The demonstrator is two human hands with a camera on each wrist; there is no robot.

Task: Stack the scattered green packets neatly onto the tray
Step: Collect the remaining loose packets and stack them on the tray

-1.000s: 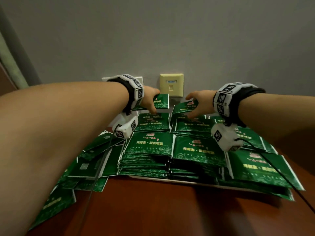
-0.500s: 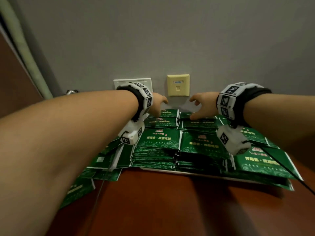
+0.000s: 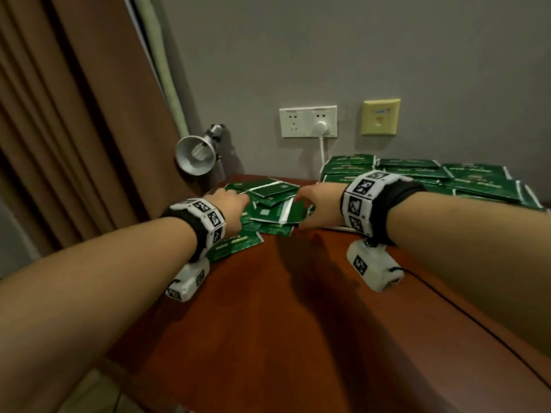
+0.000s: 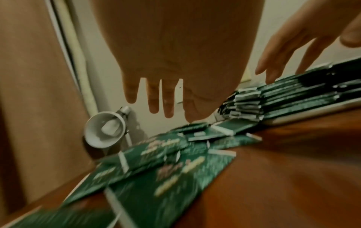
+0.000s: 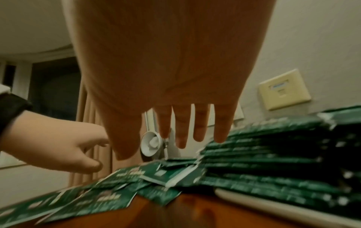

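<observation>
Several green packets (image 3: 269, 204) lie scattered in a loose heap on the brown table, left of the tray. Neat stacks of green packets (image 3: 417, 174) fill the white tray (image 5: 273, 202) on the right. My left hand (image 3: 231, 204) hovers over the heap's left side with straight fingers (image 4: 156, 98) and holds nothing. My right hand (image 3: 316, 201) hovers over the heap's right side by the tray's left end. Its fingers (image 5: 191, 128) are spread and empty. The wrist views are blurred.
A grey lamp (image 3: 195, 155) points over the table's back left corner, just behind the heap. A brown curtain (image 3: 74, 114) hangs at left. A white socket with a plug (image 3: 308, 122) and a yellow wall plate (image 3: 381, 117) are on the wall. A black cable (image 3: 477, 323) crosses the table (image 3: 298, 323).
Both hands let go of packets on the tray's back stacks and moved left to the scattered heap. The head view swung left with them.
</observation>
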